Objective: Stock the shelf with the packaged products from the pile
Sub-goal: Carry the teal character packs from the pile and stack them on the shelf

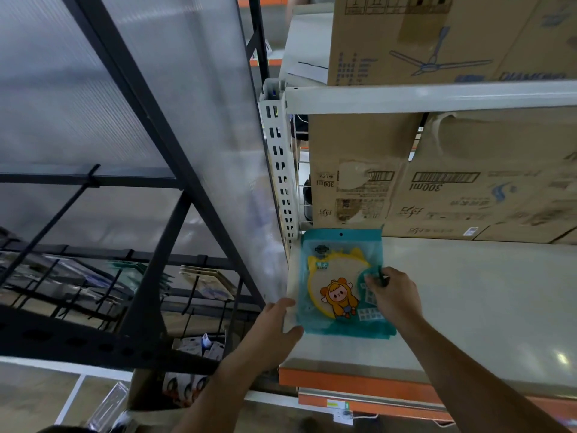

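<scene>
Packet (340,282) held between left hand (274,326) and right hand (395,295).

Both bare forearms are coming up from the bottom edge and angling in toward each other. I am reading the left hand (274,326) as cupping the packet (338,245) at its lower left edge, thumb spreading below and fingers lying along the side. The right hand (394,295) is bending at the wrist, knuckles up, fingertips (370,280) curling in and pinching the packet's right side. The hands are sitting near each other, not touching.
</scene>
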Demonstrator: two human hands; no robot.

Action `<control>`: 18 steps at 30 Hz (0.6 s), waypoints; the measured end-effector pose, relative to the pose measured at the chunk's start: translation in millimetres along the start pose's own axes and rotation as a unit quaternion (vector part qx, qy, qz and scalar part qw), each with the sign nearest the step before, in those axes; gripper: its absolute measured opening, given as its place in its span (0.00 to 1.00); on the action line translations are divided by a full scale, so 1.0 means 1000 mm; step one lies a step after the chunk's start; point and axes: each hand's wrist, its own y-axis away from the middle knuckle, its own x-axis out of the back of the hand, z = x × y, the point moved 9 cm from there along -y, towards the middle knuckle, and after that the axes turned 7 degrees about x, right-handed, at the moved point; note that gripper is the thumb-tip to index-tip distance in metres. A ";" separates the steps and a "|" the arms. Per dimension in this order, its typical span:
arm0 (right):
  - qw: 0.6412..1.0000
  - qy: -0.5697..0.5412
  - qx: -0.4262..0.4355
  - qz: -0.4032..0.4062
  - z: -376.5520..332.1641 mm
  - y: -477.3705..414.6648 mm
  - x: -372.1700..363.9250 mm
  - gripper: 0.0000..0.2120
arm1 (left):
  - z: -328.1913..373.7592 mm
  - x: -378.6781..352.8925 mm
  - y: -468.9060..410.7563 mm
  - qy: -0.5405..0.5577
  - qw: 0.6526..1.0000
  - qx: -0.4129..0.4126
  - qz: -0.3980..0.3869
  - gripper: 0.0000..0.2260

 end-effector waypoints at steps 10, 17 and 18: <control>0.999 0.049 0.018 -0.011 0.003 0.000 -0.009 0.11 | 0.002 -0.016 0.001 -0.041 0.999 -0.005 -0.010 0.24; 0.998 0.039 0.038 -0.016 0.007 0.002 -0.014 0.09 | -0.002 -0.027 -0.002 -0.040 0.999 0.001 -0.012 0.24; 0.998 0.034 0.041 -0.017 0.008 0.001 -0.015 0.09 | -0.004 -0.027 -0.003 -0.035 0.999 0.003 -0.012 0.24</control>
